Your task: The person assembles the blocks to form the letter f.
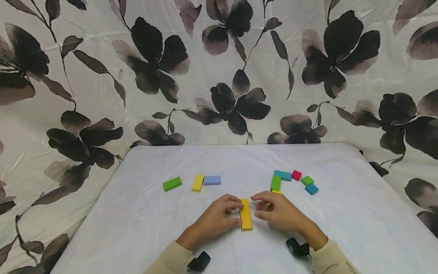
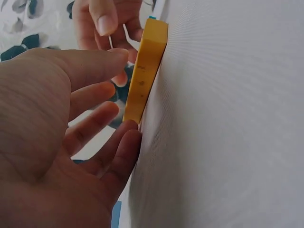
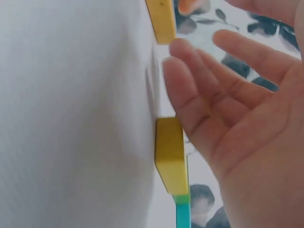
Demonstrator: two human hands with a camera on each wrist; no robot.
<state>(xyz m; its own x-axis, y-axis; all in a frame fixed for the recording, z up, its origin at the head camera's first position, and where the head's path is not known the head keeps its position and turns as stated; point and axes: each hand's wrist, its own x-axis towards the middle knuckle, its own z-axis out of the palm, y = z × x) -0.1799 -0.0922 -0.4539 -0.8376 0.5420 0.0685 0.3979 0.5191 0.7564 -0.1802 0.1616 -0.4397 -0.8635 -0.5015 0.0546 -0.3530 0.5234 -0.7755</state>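
A long yellow-orange block (image 1: 246, 215) lies flat on the white cloth between the two hands. My left hand (image 1: 219, 215) is beside its left long edge, fingers loosely bent and apart, with fingertips right at the block. In the left wrist view the outer fingertips (image 2: 130, 127) are at one end of the block (image 2: 145, 71), and the thumb is close to its side. My right hand (image 1: 278, 209) hovers just right of the block with relaxed, spread fingers and holds nothing. A yellow block (image 3: 171, 152) is close beside this hand in the right wrist view, mostly hidden by it in the head view.
Farther back at left lie a green block (image 1: 172, 184), a yellow block (image 1: 197, 183) and a light blue block (image 1: 212, 180). Behind the right hand are a teal block (image 1: 282, 175), green blocks (image 1: 275, 183), a red cube (image 1: 296, 175) and a blue block (image 1: 311, 189).
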